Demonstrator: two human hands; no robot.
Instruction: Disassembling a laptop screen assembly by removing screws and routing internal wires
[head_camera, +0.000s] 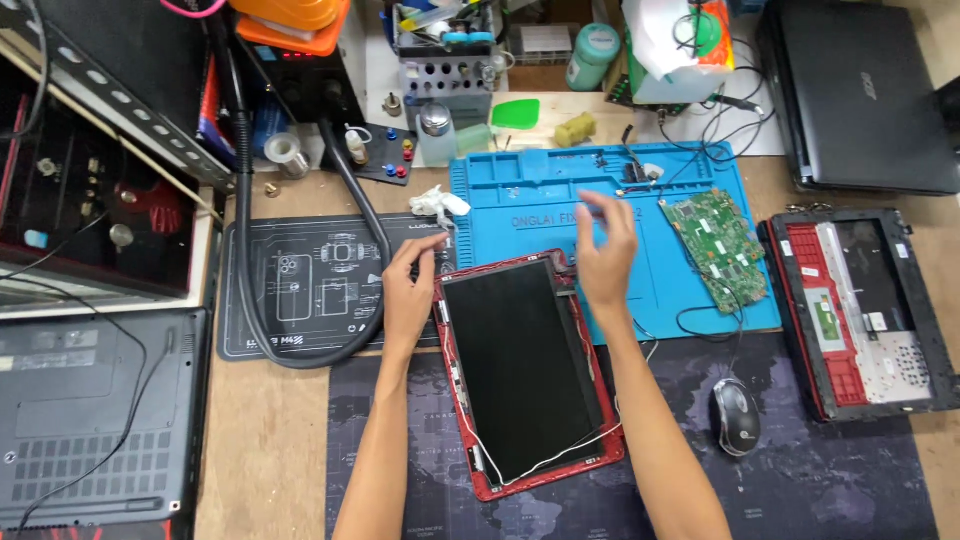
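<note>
A red laptop lid with a dark screen panel (525, 365) lies face up in front of me, with thin white cables running along its edges. My left hand (408, 290) rests at the lid's upper left corner, fingers touching the frame. My right hand (605, 255) hovers over the upper right corner with fingers loosely spread and slightly blurred; I cannot see anything held in it.
A blue silicone work mat (520, 210) holds a green circuit board (718, 248). A red and black laptop base (860, 310) and a mouse (735, 415) lie to the right. A black hose (300, 300), a dark mat, tool racks and another laptop (90, 420) are left.
</note>
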